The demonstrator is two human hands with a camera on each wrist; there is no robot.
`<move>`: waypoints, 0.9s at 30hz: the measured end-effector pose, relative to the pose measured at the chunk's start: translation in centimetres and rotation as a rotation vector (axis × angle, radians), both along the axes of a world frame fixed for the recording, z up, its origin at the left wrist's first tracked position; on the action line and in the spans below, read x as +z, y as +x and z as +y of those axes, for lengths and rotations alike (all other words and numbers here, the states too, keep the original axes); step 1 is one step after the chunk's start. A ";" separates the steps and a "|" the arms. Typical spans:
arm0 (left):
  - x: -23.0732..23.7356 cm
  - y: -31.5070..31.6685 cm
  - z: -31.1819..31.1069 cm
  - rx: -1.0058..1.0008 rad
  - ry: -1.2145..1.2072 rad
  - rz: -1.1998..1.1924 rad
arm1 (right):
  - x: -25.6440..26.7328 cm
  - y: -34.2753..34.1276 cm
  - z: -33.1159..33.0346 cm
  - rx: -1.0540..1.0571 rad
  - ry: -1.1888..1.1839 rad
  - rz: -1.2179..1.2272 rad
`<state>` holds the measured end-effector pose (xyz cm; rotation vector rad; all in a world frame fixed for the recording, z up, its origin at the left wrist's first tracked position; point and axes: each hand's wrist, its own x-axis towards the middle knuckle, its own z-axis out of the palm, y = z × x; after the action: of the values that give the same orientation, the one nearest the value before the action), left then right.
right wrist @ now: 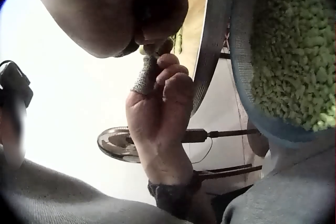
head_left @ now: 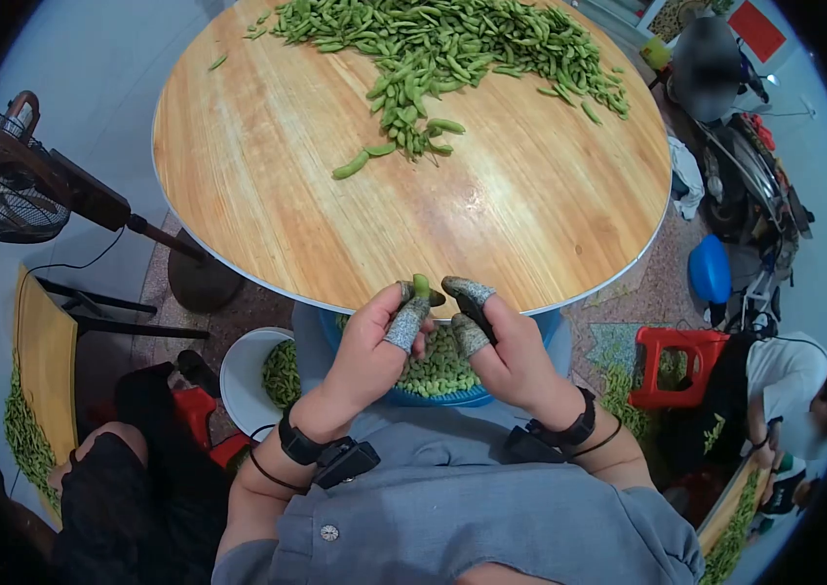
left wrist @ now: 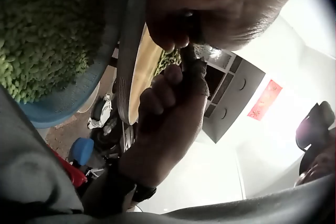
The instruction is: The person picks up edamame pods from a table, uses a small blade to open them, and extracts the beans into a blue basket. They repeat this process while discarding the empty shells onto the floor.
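Observation:
My left hand (head_left: 371, 343) pinches a green soybean pod (head_left: 421, 286) between thumb and forefinger, its tip sticking up above the fingers. Grey speckled and black finger covers wrap those fingertips. Just to the right, my right hand (head_left: 509, 353) shows its covered thumb and forefinger apart, with no pod visible between them; its other fingers curl in toward the palm in the left wrist view. Both hands are at the near edge of a round wooden table (head_left: 267, 185), above a blue basin of shelled green beans (head_left: 438, 369). A big heap of pods (head_left: 472, 44) covers the table's far side.
A white bucket (head_left: 243, 375) with green pods stands at the left, near a floor fan (head_left: 19, 185). To the right are a red stool (head_left: 669, 366), a blue object (head_left: 710, 269) and a motorcycle (head_left: 750, 185). Other people sit on both sides.

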<state>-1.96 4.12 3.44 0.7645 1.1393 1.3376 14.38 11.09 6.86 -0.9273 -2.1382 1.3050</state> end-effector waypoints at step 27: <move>0.1 0.7 -1.9 -0.183 0.192 0.708 | -1.5 3.3 0.4 0.230 -1.302 0.200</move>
<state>-1.24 2.21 3.49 1.5219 1.4466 1.0493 17.69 11.53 5.33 -0.8748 -1.0638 2.8226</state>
